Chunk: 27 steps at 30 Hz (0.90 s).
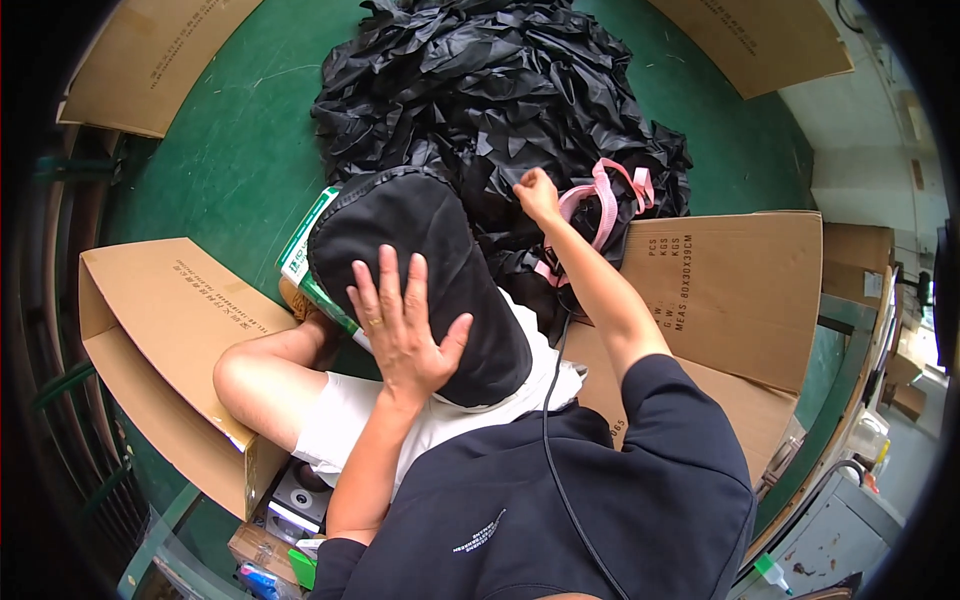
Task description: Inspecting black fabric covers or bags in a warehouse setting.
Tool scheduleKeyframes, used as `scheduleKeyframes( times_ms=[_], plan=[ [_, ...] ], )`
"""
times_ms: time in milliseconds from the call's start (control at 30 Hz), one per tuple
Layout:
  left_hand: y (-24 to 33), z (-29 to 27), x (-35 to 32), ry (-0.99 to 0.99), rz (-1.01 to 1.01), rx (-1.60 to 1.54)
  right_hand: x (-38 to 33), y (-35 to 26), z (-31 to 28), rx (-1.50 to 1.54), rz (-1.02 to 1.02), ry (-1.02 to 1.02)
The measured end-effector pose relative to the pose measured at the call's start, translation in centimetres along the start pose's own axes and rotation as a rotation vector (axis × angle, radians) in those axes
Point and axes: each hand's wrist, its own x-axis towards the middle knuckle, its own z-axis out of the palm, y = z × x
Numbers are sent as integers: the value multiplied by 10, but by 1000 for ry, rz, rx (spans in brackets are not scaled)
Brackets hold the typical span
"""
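Observation:
Across my lap lies a long black fabric piece (430, 215) with rounded ends and a stitched edge. It looks smooth and padded, or drawn over something. My left hand (402, 325) rests flat on it, fingers spread. My right hand (538, 194) is out ahead, its fingers curled together over a large heap of crumpled black fabric (470, 90). Whatever those fingers may hold is hidden. Pink straps (606, 205) lie just right of that hand, on the heap. From under the black piece's left side sticks out a green and white printed package (310, 240).
Open cardboard boxes stand at my left (180, 330) and right (730, 290); cardboard flaps (150, 65) show at the far corners. A thin black cable (547, 430) runs down over my shirt. The floor (240, 130) is green. Small items and a green frame (165, 535) are at lower left.

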Motion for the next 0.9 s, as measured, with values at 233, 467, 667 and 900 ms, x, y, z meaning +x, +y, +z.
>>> scheduleKeyframes(
  times_ms=[233,467,667,900],
  plan=[
    [10,13,-32,-26,50,-51,14,-33,40,-527,-92,23],
    [8,7,-32,12,45,-95,19,-86,-32,-147,-381,25],
    [-2,-10,-27,121,71,-245,-17,-180,-148,373,-560,-412],
    [-10,-56,14,368,118,-644,-133,-307,-237,390,-901,-770]
  ],
)
